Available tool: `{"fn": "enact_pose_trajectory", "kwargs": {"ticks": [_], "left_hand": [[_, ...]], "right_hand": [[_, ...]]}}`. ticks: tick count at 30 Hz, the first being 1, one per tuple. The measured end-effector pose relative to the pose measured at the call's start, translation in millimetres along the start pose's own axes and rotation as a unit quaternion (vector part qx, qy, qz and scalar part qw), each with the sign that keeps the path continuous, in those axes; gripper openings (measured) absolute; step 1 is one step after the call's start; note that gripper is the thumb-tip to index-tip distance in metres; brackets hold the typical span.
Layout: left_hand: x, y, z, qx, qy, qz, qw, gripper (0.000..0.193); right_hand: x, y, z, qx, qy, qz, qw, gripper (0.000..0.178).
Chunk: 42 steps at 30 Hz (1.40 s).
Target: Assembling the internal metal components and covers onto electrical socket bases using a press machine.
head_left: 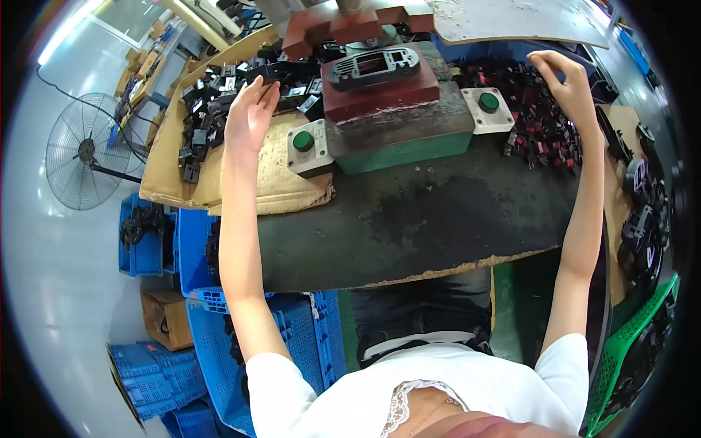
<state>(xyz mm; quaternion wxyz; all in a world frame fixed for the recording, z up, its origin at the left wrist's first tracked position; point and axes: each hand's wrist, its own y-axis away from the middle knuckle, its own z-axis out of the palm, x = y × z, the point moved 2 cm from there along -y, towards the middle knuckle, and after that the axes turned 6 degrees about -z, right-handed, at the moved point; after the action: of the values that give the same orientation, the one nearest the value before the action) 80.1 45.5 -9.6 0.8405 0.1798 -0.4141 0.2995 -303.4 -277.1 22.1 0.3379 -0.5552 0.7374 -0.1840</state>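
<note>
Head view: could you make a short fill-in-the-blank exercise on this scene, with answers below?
1. Both round push buttons are coloured ____.
2. The slotted housing lies on a dark ____ block.
3. The hand by the loose parts in the cardboard box is the person's ____ one.

Missing words: green; red; left
</note>
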Motion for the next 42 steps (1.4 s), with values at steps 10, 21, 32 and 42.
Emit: {"fn": "enact_pose_trajectory", "kwargs": {"ticks": [10,21,32,42], "left_hand": [[-7,28,74,-0.082,-0.272,0.12,0.951,0.039],[-32,11,100,-0.126,-0.244,0.094,0.957,0.039],[-48,2,125,-0.155,-0.56,0.305,0.755,0.032],[-47,13,120,-0.179,-0.588,0.321,0.72,0.023]], "right_hand": [[2,0,62,-0.052,-0.019,-0.094,0.994,0.02],[4,-3,76,-0.165,-0.177,-0.094,0.966,0.027],[11,3,80,-0.135,-0.083,-0.069,0.985,0.022],[9,2,88,-0.155,-0.076,-0.081,0.982,0.02]]}}
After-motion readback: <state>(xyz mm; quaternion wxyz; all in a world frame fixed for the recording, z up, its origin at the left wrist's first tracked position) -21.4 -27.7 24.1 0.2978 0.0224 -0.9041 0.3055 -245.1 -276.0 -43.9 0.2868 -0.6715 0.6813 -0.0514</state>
